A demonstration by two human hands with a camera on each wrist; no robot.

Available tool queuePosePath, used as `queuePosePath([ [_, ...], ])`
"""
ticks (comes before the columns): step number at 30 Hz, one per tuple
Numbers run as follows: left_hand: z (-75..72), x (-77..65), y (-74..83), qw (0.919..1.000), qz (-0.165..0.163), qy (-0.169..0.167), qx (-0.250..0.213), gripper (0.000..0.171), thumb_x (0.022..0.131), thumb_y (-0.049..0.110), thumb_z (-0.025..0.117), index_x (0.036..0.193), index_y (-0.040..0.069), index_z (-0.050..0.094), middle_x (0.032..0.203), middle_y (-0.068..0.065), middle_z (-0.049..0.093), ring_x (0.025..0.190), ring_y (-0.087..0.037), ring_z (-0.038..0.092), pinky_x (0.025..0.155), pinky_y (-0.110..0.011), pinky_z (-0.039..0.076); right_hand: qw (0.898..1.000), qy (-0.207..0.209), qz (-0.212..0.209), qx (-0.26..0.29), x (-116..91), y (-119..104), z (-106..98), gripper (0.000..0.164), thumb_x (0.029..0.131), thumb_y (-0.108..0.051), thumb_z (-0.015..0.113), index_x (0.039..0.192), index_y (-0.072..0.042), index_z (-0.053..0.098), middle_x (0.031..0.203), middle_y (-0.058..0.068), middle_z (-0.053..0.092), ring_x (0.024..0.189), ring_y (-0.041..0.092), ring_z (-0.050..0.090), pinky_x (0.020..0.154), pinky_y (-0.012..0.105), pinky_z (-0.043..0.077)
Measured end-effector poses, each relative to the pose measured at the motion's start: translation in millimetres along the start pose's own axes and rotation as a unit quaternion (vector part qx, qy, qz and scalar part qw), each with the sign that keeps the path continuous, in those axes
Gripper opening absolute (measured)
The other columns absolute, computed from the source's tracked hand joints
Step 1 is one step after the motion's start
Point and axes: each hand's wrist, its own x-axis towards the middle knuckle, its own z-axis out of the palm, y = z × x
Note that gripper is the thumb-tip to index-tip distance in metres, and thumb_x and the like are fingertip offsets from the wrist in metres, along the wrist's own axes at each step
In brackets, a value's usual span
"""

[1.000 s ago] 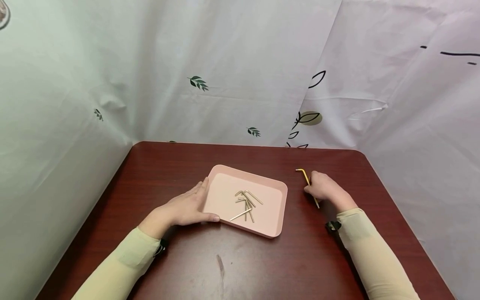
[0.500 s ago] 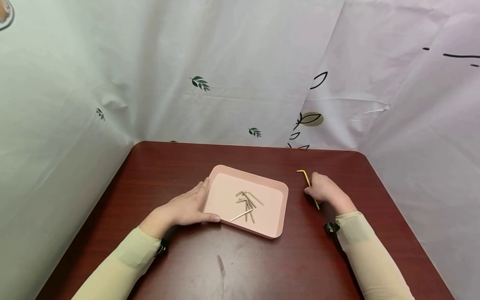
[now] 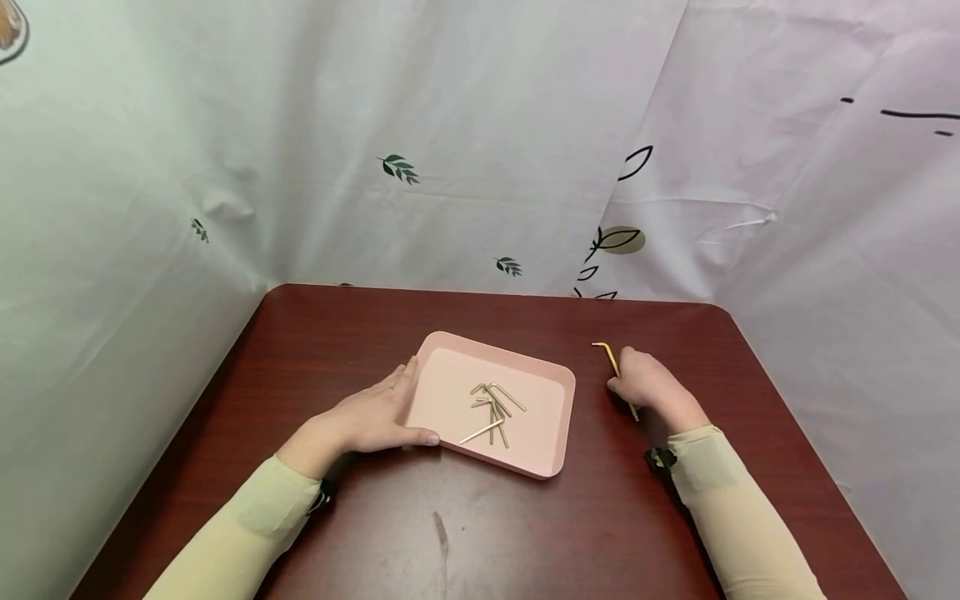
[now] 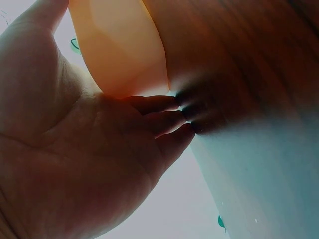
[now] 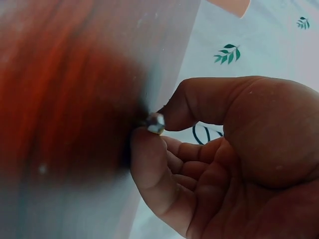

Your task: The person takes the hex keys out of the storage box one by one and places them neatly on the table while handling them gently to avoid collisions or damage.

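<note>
One yellow hex key (image 3: pixel 612 358) is pinched in the right hand (image 3: pixel 651 387), on the right part of the bench (image 3: pixel 360 542), well apart from the tray (image 3: pixel 442 387). Its bent end shows beyond the fingers (image 5: pixel 149 159) and its other tip sticks out below them. From the right wrist view, thumb and forefinger meet on the key while the remaining fingers are curled in; whether the key rests on the wood or hangs just above it, I cannot tell.

Very little has just changed — the hold looks settled, which I take to mean the key is secure but has made no headway across the bench. Compared with the frame half a second ago, the right wrist seems a touch nearer the person, and the whole head view sits a hair lower; the key, the tray and the left hand (image 3: pixel 367 417) match their earlier places.

Inside the tray, several brass-coloured hex keys (image 3: pixel 492 415) lie in a loose, overlapping heap — too tangled to count surely. The left hand steadies the tray, straight fingers against its left end and thumb on the near rim. Pale sleeves (image 3: pixel 738 517) cover both forearms, and a leaf-printed sheet (image 3: pixel 465 125) hangs behind the bench.
</note>
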Motion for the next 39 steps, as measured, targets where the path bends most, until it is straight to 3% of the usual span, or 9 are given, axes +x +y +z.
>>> queuePosePath([
  [8,0.0,-0.6,0.4,1.0,0.002,-0.002,0.004,0.138,0.093,0.081,0.071,0.173,-0.012,0.008,0.181,-0.031,0.013,0.167,-0.047,0.023,0.13,-0.057,0.032,1.0,0.013,-0.011,-0.023,6.3,9.8,8.0,0.026,0.089,-0.017,0.074,0.095,0.0,0.055,0.075,0.012,0.06,0.059,0.027,0.062,0.058,0.04,0.054],
  [25,-2.0,-0.9,0.6,1.0,0.006,0.002,-0.001,0.139,0.092,0.082,0.072,0.174,-0.01,0.007,0.181,-0.03,0.013,0.167,-0.048,0.023,0.13,-0.058,0.033,0.999,0.013,0.001,-0.035,3.1,4.5,6.7,0.028,0.09,-0.017,0.073,0.098,0.001,0.054,0.076,0.012,0.06,0.061,0.029,0.061,0.062,0.043,0.055],
  [39,0.1,0.4,-0.4,1.0,0.006,0.001,0.006,0.139,0.092,0.081,0.073,0.174,-0.01,0.007,0.181,-0.03,0.013,0.167,-0.047,0.023,0.13,-0.057,0.033,0.999,0.036,-0.018,-0.037,-5.8,-2.1,7.8,0.025,0.09,-0.014,0.07,0.097,0.001,0.05,0.075,0.012,0.058,0.057,0.028,0.06,0.06,0.043,0.054],
])
